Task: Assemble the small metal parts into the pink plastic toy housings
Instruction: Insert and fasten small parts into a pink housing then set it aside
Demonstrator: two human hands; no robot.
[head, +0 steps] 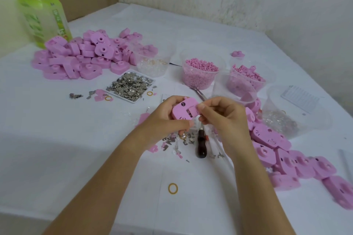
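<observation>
Fingers of the left hand curl round a pink toy housing above the table; the right hand pinches its right end; metal parts fill a tray behind

Pink against white, flecked with silver.
Pale pink housing in the left hand, marked with dark eye dots and whisker strokes; silver-grey metal parts beyond it; dark-brown tool handle below the right hand; yellow rubber band nearer still.
</observation>
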